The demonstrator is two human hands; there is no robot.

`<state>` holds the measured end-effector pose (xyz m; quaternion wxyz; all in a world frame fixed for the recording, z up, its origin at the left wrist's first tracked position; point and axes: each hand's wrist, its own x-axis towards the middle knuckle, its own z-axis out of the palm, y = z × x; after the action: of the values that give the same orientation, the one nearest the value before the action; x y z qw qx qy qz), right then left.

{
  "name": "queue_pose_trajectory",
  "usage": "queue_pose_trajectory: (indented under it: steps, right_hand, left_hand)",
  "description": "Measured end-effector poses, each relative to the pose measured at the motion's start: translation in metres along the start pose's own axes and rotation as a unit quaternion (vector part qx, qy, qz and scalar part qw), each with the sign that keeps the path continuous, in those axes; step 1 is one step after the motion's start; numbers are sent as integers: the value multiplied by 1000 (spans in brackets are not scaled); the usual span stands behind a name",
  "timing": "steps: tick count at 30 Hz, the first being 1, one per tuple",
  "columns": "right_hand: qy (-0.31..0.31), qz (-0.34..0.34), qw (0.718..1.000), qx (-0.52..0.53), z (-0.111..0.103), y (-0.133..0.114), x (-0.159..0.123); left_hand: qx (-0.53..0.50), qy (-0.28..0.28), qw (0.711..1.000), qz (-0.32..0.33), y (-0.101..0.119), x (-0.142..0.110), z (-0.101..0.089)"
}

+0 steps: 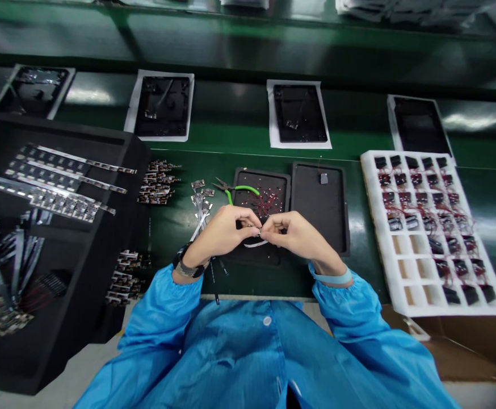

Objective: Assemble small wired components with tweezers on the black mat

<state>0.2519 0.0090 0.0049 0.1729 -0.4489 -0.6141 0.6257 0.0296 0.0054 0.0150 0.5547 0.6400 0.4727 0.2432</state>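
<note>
Over a small black tray (261, 173), both my hands meet fingertip to fingertip. My left hand (225, 232) pinches a small circuit board, mostly hidden by the fingers. A white ribbon cable (255, 245) hangs in a curve just below it. My right hand (301, 234) is closed in a pinch against the same board; whether it also grips a wire end is too small to tell. Short red wires (267, 200) lie scattered in the tray. Green-handled pliers (247, 188) rest across its left edge, near several small boards with ribbon cables (200, 204).
To the right stand another black tray (316, 218) with one small part (323, 178) and a white foam tray (390, 284) of black wired parts. A large black bin (61, 318) of boards is at left. Black panels (163, 105) on white sheets line the back.
</note>
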Motion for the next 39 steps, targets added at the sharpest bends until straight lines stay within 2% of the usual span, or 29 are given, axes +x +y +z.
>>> queue_pose_trajectory:
  steps: [7,14,21,26,28,30,32,34,35,37,39]
  right_hand:
    - [-6,15,999,29,0,-2,-1]
    - [-13,-6,999,45,0,-5,-4]
    - [-4,-12,999,31,2,-3,-4]
    - [-1,-36,999,-6,-3,-9,-4]
    - [31,-74,996,-32,-14,-10,-6]
    - [106,-113,987,-34,-29,-7,-10]
    - [206,-134,969,-8,-45,0,-16]
    - [269,-136,953,23,-59,11,-22]
    - [273,-132,952,32,-65,17,-25]
    - [238,-115,964,34,-75,30,-29]
    - [207,-99,973,10,-82,41,-31]
  left_hand:
    - [-75,-38,996,-21,-8,2,-7]
    - [-124,-61,990,-20,-10,3,-7]
    - [-120,-59,991,-11,-12,4,-4]
    - [-114,-29,993,-4,-6,1,-5]
    - [-76,-8,997,14,6,-4,-9]
    - [2,28,999,46,27,-13,-14]
    - [92,70,990,85,57,-22,-19]
    - [163,97,975,115,91,-27,-22]
    - [191,102,968,128,109,-25,-23]
    - [238,95,954,158,145,-10,-20]
    - [276,66,938,198,180,20,-9]
